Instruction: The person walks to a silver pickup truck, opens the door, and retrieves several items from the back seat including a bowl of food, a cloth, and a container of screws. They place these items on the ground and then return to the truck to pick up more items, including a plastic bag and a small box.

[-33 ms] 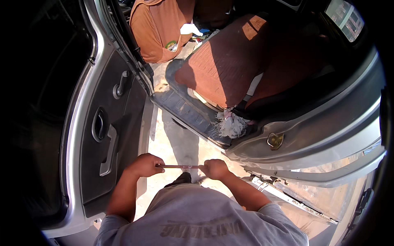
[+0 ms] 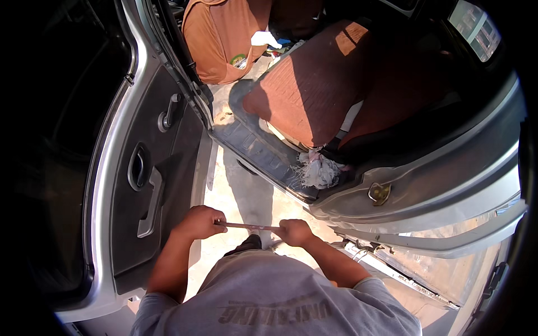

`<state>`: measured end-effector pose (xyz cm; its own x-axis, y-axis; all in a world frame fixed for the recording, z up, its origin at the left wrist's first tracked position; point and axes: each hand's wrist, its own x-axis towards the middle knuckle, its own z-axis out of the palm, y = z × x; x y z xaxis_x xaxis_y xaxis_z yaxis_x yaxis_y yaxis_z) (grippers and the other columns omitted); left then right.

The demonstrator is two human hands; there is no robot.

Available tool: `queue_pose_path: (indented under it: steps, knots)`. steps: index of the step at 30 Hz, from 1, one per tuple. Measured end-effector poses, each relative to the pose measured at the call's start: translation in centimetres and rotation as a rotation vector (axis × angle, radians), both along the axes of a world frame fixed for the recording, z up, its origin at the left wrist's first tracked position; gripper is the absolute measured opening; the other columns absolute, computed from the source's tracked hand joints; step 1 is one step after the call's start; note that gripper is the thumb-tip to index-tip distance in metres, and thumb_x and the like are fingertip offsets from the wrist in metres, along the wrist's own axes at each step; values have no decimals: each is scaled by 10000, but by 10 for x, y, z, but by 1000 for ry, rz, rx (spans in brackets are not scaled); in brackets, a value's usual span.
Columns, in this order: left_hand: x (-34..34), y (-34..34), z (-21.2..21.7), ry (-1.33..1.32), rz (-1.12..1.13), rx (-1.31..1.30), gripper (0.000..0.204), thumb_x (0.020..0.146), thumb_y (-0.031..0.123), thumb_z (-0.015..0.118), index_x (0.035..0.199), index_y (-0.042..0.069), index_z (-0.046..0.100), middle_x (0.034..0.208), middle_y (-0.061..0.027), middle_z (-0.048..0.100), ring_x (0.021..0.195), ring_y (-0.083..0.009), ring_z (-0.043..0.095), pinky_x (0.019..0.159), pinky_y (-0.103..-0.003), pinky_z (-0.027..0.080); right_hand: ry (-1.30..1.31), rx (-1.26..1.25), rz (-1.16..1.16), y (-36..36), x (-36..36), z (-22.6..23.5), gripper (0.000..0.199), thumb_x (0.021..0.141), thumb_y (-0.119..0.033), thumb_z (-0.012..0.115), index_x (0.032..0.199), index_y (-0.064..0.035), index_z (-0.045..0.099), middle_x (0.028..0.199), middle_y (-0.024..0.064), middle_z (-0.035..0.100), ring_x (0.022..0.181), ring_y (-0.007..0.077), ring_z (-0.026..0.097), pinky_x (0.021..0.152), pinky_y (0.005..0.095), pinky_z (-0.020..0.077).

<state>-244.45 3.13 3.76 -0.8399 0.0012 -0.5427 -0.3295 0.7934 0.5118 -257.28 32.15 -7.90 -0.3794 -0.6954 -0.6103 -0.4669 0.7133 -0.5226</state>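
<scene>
In front of my body I hold a thin reddish-brown strip (image 2: 250, 226) by its two ends. My left hand (image 2: 203, 222) is closed on its left end and my right hand (image 2: 296, 232) on its right end. The strip runs nearly level, its left end slightly higher in the picture. Whether it is stiff or pulled taut, I cannot tell. Below its middle, part of a shoe shows on the pale ground. To the left of my left hand is the grey inner panel of an open car door (image 2: 159, 196).
Ahead lies the car's open doorway, with a ribbed sill (image 2: 260, 157) and a brown-covered seat (image 2: 302, 106). A crumpled frayed white cloth (image 2: 319, 169) hangs by the seat's foot. A metal latch (image 2: 379, 193) sits on the door frame at right. A window crank (image 2: 170, 112) juts from the door.
The strip's right end sits slightly lower, so it tilts a little more. My grip is unchanged. The whole view has shifted slightly.
</scene>
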Motion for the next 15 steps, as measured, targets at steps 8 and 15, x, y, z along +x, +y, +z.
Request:
queue_pose_path:
  steps: [8,15]
  knots:
    - [-7,-12,-28,733,445,-50,455,797,217,786,1184,36,628,1105,-147,647,1009,-294,632,865,-378,511,-869,-226,-1205,-14,-2,-76,397,956,-376,613,686,-154,426,523,-40,322,393,124,302,389,334,283]
    - [23,-16,-65,423,384,216,449,830,216,772,1213,34,624,1107,-124,651,987,-240,641,829,-358,523,-854,-357,-1494,-79,-43,-107,450,967,-348,604,644,-216,320,518,-58,235,395,105,221,396,299,174]
